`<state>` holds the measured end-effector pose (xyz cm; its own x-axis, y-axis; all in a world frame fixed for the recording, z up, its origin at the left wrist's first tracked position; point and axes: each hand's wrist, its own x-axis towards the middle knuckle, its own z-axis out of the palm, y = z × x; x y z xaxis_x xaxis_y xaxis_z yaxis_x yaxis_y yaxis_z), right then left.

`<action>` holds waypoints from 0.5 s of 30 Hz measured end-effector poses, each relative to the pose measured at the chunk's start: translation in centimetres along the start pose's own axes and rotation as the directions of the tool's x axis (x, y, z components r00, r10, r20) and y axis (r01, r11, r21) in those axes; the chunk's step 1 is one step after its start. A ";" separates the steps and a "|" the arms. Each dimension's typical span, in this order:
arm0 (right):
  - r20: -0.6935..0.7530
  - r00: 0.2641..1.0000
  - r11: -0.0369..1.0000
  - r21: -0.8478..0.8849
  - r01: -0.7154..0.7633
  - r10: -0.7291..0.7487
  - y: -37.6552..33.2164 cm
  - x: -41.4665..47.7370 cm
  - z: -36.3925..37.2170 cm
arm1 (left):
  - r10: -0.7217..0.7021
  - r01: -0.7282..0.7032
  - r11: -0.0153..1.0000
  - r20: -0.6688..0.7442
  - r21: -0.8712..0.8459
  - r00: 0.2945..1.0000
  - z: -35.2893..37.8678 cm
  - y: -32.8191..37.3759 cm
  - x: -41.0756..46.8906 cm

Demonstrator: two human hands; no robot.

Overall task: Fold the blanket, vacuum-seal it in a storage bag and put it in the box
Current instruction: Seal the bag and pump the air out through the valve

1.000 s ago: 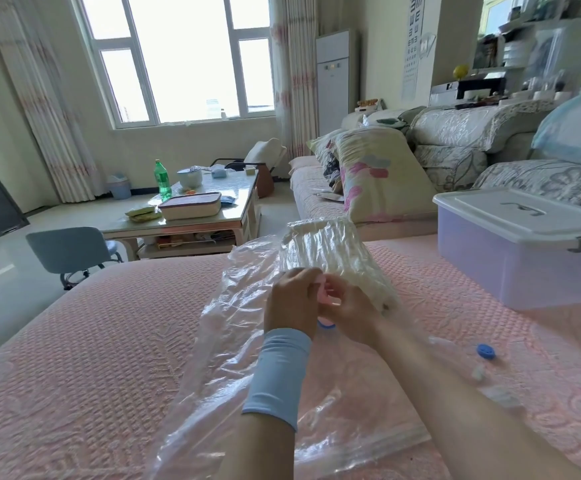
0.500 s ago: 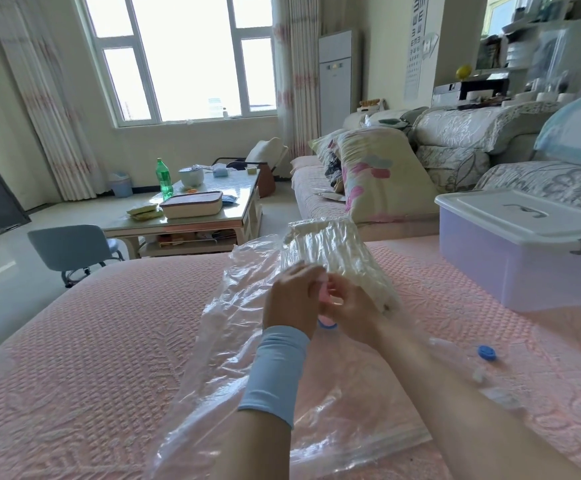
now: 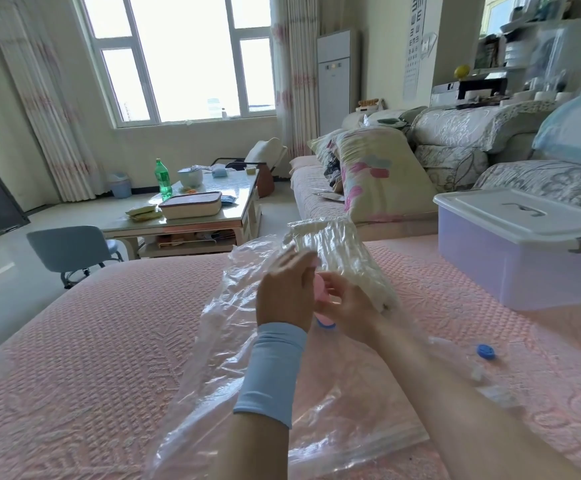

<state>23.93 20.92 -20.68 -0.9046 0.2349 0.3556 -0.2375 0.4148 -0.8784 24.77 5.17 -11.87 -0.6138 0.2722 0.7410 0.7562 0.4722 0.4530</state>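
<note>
A clear plastic storage bag [image 3: 247,368] lies on the pink bed cover, with the folded white blanket [image 3: 337,258] compressed at its far end. Over the bag's blue valve [image 3: 327,323] stands a small pink pump [image 3: 320,289]. My right hand [image 3: 351,310] grips the pump from the right. My left hand [image 3: 285,289], with a light blue wrist sleeve, is beside the pump with its fingers spread and lifted. The lidded translucent storage box [image 3: 524,251] sits on the bed at the right. A loose blue valve cap [image 3: 486,351] lies to the right of my arm.
The pink quilted bed [image 3: 91,341] fills the foreground. Beyond it stand a coffee table [image 3: 233,216] with a green bottle and containers, a grey chair [image 3: 70,251] at left, and a sofa with pillows [image 3: 379,171] behind the box.
My left hand has loosened from the pump and its fingers have spread upward. The right hand stays on the pump. The bag and the box have not moved.
</note>
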 end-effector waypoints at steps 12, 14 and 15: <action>0.008 1.000 1.000 -0.016 -0.005 0.005 0.1 0.1 -0.2 | 0.125 -0.161 0.986 -0.464 -0.040 0.877 -3.0 1.6 2.5; 0.009 1.000 1.000 -0.016 -0.004 0.004 0.0 0.0 0.0 | 0.082 -0.099 0.995 -0.329 -0.034 0.941 -1.4 0.9 1.2; 0.005 1.000 1.000 -0.015 -0.004 0.004 0.0 -0.1 0.0 | 0.039 -0.050 0.998 -0.198 -0.049 0.979 -0.5 0.6 0.4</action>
<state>24.00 20.89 -20.70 -0.9074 0.2325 0.3501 -0.2282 0.4270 -0.8750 25.06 5.15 -11.09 -0.5267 0.1194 0.8416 0.7961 0.4163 0.4392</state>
